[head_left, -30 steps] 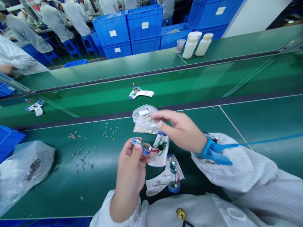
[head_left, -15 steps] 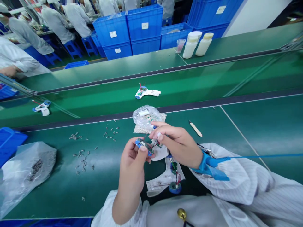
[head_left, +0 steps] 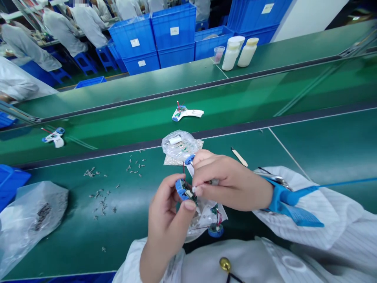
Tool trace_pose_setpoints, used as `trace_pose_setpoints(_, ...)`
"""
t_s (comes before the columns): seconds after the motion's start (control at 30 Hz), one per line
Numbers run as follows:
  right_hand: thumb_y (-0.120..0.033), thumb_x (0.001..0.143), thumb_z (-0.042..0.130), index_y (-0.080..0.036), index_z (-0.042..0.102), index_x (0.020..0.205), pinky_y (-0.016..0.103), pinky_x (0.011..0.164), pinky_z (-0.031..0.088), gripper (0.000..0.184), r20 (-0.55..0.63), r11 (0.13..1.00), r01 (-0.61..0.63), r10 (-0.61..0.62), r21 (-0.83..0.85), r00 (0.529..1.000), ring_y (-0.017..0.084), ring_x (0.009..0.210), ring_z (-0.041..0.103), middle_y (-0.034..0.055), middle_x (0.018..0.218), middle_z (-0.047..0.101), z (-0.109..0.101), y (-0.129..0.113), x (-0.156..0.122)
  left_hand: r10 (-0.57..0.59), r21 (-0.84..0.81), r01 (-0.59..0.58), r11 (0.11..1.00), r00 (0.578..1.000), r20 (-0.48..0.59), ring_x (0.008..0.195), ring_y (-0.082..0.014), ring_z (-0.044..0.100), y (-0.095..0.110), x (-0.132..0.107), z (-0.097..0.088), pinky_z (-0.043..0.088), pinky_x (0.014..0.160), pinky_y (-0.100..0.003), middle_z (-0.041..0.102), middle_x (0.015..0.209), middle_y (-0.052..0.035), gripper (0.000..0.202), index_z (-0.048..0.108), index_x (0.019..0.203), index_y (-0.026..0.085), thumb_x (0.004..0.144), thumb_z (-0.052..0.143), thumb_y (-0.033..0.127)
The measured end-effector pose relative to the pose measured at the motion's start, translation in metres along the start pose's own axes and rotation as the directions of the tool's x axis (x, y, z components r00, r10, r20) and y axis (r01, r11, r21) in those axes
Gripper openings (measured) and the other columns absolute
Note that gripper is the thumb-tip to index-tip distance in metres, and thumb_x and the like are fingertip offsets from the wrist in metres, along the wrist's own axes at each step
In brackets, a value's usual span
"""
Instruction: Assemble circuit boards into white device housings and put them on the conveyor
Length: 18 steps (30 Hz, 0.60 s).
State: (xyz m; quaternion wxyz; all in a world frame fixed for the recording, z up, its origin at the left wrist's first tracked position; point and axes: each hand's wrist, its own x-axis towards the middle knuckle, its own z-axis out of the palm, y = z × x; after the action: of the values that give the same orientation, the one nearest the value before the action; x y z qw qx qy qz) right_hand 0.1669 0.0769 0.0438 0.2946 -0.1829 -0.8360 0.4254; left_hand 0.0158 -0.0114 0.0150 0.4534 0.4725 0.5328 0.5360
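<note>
Loose screws scattered on green bench, left of hands. Left hand: thumb and fingers closed around blue-ringed circuit assembly, held above bench near body. Right hand: fingertips pinched tight on same assembly's right edge, white housing partly hidden under fingers. Blue wrist strap on right wrist.

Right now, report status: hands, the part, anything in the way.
Left hand pinching blue-ringed circuit board. Right hand gripping white housing, fingertips at the board. Second housing on the bench beneath the hands; nothing between them.
</note>
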Motion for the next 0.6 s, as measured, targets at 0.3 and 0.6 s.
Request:
trace_pose_setpoints(0.3,-0.013,0.080,0.046,-0.016,0.048,0.051,0.026,0.066,0.034,0.029,0.179,1.000,0.024,-0.025,0.006,0.983,0.008,0.052,0.031,-0.0039,0.047,0.039,-0.013,-0.008,0.006,0.045,0.031,-0.052,0.998,0.977,0.207,0.059,-0.0122,0.047,0.001,-0.002,-0.006,0.041,0.054,-0.022,0.056,0.073,0.0007,0.033,0.057,0.111,0.027,0.082,0.058,0.043)
trace_pose_setpoints(0.6,-0.009,0.078,0.047,-0.015,0.050,0.052,0.025,0.067,0.034,0.027,0.202,0.999,0.011,-0.019,0.043,0.979,0.007,0.051,0.034,-0.0044,0.047,0.046,-0.014,-0.013,0.008,0.014,-0.103,0.014,0.995,0.964,0.267,0.059,-0.0088,0.046,-0.004,-0.002,-0.006,0.040,0.054,-0.019,0.056,0.076,0.0035,0.032,0.053,0.114,0.033,0.084,0.055,0.044)
